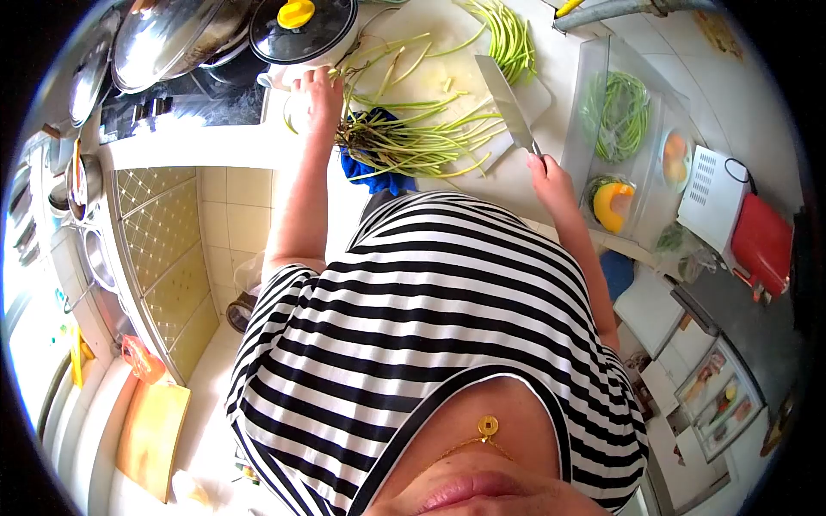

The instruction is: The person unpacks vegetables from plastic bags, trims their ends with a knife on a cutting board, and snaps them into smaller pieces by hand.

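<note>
My right hand (551, 179) is wrapped round the handle of a kitchen knife (508, 99), a broad blade angled over the right part of the white cutting board (434, 67). Beside a lidded pot (310, 52), my left hand (319, 101) has its fingers curled in. A thin green stem shows on its left, so it seems closed on a stem, though the fingers hide most of it. Long green vegetable stems (430, 125) with dark ends lie across the board's near side, partly over a blue cloth (379, 179). A neater bundle of green stems (509, 43) rests at the back.
On the right stands a clear bin (594, 112) with bagged greens (621, 116), a cut piece of pumpkin (613, 206) and a bowl of eggs (675, 159). Left of the pot are a stove (185, 107) and a large metal lid (168, 39). A grey pipe (611, 12) crosses the back right.
</note>
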Demonstrator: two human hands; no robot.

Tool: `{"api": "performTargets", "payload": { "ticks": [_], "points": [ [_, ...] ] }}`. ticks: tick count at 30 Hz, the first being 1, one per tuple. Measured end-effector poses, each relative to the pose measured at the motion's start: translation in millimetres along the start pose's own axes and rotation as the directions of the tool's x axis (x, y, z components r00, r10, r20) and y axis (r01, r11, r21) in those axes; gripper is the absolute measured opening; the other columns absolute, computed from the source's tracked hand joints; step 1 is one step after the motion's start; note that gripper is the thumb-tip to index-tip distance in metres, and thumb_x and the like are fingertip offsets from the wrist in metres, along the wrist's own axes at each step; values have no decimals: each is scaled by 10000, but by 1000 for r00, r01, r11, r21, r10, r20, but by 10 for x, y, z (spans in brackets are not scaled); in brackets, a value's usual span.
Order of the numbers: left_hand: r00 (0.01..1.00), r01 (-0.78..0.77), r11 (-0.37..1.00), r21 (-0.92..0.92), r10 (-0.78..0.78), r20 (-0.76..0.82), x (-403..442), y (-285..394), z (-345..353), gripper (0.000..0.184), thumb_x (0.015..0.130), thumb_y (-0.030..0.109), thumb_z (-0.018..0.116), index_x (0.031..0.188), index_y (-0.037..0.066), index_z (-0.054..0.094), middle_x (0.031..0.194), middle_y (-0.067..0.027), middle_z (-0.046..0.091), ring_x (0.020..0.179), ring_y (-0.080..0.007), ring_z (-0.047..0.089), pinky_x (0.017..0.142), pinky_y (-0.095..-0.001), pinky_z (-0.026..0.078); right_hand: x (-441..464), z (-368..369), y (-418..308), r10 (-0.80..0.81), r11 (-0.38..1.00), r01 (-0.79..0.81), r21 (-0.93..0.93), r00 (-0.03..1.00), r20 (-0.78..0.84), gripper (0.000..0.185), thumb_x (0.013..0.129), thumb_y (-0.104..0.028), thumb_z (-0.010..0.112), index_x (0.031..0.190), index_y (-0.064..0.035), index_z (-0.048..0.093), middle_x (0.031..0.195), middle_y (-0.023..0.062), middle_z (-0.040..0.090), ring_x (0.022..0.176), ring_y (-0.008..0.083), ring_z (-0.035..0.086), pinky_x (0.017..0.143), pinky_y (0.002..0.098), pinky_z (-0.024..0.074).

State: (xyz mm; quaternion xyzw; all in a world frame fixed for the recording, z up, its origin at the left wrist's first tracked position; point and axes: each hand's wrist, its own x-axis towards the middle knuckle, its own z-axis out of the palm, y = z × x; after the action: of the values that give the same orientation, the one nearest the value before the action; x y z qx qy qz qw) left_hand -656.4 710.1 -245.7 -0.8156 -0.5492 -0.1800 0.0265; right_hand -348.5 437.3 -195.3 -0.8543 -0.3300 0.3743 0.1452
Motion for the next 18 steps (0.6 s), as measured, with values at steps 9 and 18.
{"api": "performTargets", "payload": {
  "ticks": [9, 18],
  "points": [
    [927, -371, 902, -220, 372, -38, -499, 446, -299, 219, 740, 112, 583, 939, 143, 670, 801, -11, 601, 779, -214, 555, 640, -342, 475, -273, -11, -69, -67, 998, 67, 10, 998, 12, 405, 917, -417, 492, 892, -16, 545, 730, 225, 577, 694, 401, 570, 624, 426, 434],
    [793, -511, 800, -316, 580, 188, -912, 777, -241, 270, 743, 155, 549, 989, 147, 660, 921, -12, 609, 878, -217, 540, 730, -358, 444, -361, -34, -37, -108, 994, 108, 22, 994, 0, 404, 923, -404, 485, 873, -4, 525, 705, 230, 558, 656, 400, 546, 595, 424, 422]
  ]
}}
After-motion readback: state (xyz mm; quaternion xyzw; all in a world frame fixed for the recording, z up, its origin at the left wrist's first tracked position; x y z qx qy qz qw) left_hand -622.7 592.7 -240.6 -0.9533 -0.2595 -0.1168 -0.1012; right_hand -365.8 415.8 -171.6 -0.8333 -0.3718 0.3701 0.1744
